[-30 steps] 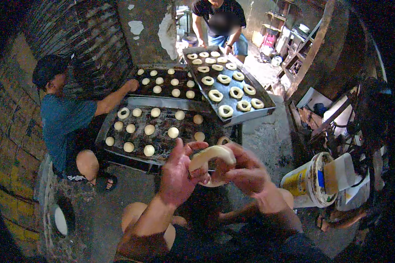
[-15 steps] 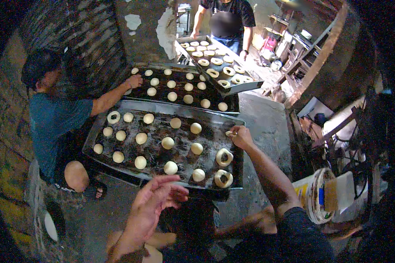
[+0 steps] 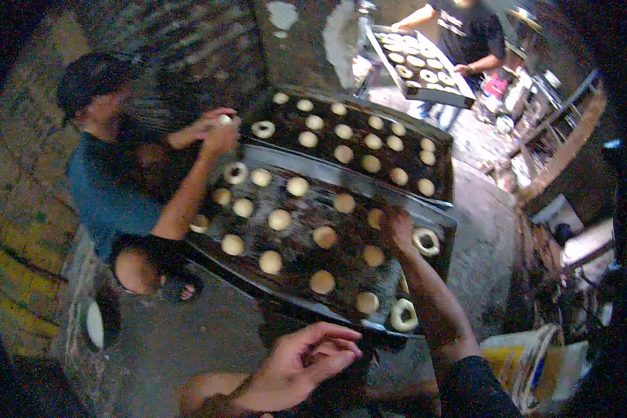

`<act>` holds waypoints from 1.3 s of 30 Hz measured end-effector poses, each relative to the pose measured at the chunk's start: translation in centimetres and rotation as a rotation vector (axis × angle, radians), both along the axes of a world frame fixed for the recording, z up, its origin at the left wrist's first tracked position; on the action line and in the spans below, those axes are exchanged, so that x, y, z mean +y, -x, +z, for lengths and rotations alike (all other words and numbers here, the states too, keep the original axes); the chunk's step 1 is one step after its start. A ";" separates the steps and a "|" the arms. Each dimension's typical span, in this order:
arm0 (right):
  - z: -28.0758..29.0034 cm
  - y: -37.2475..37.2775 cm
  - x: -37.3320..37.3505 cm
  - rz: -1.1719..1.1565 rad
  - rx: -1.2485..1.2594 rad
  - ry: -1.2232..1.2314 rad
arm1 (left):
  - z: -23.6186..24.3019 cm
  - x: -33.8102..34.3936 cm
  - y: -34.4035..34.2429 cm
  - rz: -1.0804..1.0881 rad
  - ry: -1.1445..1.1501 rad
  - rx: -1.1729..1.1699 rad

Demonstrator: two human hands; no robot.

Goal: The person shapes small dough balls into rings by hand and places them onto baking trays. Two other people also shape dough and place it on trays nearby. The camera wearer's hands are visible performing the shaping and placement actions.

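Observation:
A dark metal tray [image 3: 296,261] lies before me with rows of pale dough balls [image 3: 279,219] on it. My right hand [image 3: 398,230] reaches over its right part, at a dough ball [image 3: 375,218]; the fingers are blurred and partly hidden. To the right of that hand lies a dough ring [image 3: 416,241]. Another ring [image 3: 395,315] sits at the near right corner, and a pale piece between them is mostly covered by my forearm. My left hand [image 3: 310,362] hovers off the tray's near edge, fingers loosely bent and apart, nothing seen in it.
Behind stands a second tray [image 3: 359,164] of dough balls with one ring. At left, a crouching co-worker [image 3: 111,177] holds a piece of dough [image 3: 224,120]. Farther back, a standing person [image 3: 470,38] carries a tray [image 3: 435,92] of rings. A bucket [image 3: 512,355] stands lower right.
My view has swung left. My right hand has left a dough ring at the tray's far right and moved to a dough ball. The co-worker's hands now hold dough, and a ring lies on the far tray.

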State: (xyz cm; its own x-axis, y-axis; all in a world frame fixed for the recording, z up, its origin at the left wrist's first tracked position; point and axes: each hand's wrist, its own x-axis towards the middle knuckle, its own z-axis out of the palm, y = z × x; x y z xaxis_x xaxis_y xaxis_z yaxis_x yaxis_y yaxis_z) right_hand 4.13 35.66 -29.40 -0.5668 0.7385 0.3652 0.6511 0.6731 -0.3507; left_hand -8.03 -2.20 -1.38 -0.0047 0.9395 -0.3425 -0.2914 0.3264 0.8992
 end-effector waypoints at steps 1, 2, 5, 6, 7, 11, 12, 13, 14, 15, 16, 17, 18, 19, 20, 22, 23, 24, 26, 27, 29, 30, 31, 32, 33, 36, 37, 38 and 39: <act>-0.2 1.0 -0.2 -0.050 -0.073 0.041 | -0.1 0.0 -0.3 0.028 -0.005 0.033; -0.4 1.8 -0.9 -0.098 -0.153 0.081 | -0.2 0.0 -0.7 0.049 -0.013 0.059; 1.0 2.3 -4.4 -0.089 -0.003 0.160 | -0.6 0.3 -1.7 0.108 -0.098 0.195; 2.1 1.8 -6.5 -0.076 0.110 0.297 | -0.8 0.6 -2.0 0.104 -0.084 0.292; 3.8 1.1 -8.7 -0.083 0.187 0.480 | -1.1 0.8 -2.4 0.123 -0.120 0.376; 13.8 -1.8 -17.8 0.234 0.778 0.926 | -2.9 3.4 -3.3 0.500 -0.215 0.713; 16.8 -3.0 -19.9 0.307 0.686 0.887 | -3.1 3.6 -3.5 0.530 -0.170 0.688; 19.7 -4.2 -21.9 0.288 0.735 1.011 | -3.2 3.9 -3.8 0.543 -0.121 0.525; 22.4 -5.3 -23.5 0.388 0.836 1.102 | -3.1 3.9 -4.2 0.508 -0.173 0.387; 24.7 -6.7 -24.9 0.350 0.886 1.106 | -2.7 3.9 -4.5 0.392 -0.157 0.219; 26.7 -7.9 -26.0 0.358 0.940 1.115 | -2.2 3.6 -4.9 0.297 -0.171 0.038; 28.2 -8.7 -26.9 0.413 0.967 1.102 | -1.5 3.3 -5.5 0.310 -0.206 0.038; 29.3 -9.4 -27.7 0.352 0.980 1.028 | -0.8 3.0 -6.1 0.281 -0.224 0.076; 30.0 -10.3 -28.7 0.338 0.965 0.932 | -0.1 2.8 -6.7 0.261 -0.260 0.125; 30.5 -11.0 -29.5 0.307 0.946 0.849 | 0.5 2.6 -7.3 0.245 -0.304 0.166; 30.9 -12.1 -30.9 0.238 0.829 0.674 | 1.4 2.3 -8.7 0.254 -0.394 0.157; 30.9 -12.6 -31.3 0.198 0.771 0.595 | 1.6 2.2 -9.2 0.264 -0.407 0.087; 30.9 -13.0 -31.4 0.146 0.718 0.497 | 1.8 2.1 -9.7 0.248 -0.461 -0.005; 30.9 -13.6 -31.1 0.089 0.699 0.423 | 1.9 1.9 -10.2 0.291 -0.464 0.065; 30.9 -13.8 -30.6 0.025 0.581 0.337 | 1.9 1.7 -10.3 0.252 -0.485 0.076; 30.6 -14.0 -29.6 -0.035 0.680 0.431 | 1.8 1.3 -10.1 0.081 -0.577 0.150; 30.4 -13.9 -29.1 -0.038 0.919 0.586 | 1.7 1.0 -9.9 0.013 -0.526 0.182; 30.1 -13.9 -29.1 -0.066 0.707 0.439 | 1.6 0.9 -9.6 -0.029 -0.489 0.220; 30.0 -13.6 -29.0 -0.112 0.540 0.221 | 1.5 0.7 -9.2 -0.088 -0.507 0.248; 29.8 -13.6 -29.4 -0.073 0.617 0.662 | 1.4 0.7 -8.9 0.020 -0.343 0.286; 30.4 -12.4 -31.3 0.491 0.694 0.595 | 1.0 0.8 -7.0 0.398 -0.490 0.450; 31.1 -12.5 -32.1 0.279 0.810 0.955 | 0.9 0.8 -6.5 0.434 -0.638 0.638; 32.0 -12.1 -32.6 0.364 0.997 1.054 | 0.9 0.7 -6.0 0.330 -0.674 0.489; 33.1 -11.8 -33.0 0.475 1.104 1.170 | 1.0 0.4 -5.8 0.264 -0.666 0.345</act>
State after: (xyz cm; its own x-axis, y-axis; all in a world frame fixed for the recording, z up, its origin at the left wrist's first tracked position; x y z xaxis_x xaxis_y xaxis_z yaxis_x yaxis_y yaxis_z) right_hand 15.93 2.63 3.65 -0.6689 0.7322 0.1282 -0.4027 -0.2120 -0.8904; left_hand -2.26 -1.76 -0.36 -0.2594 0.8990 0.3528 0.0466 -0.3532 0.9344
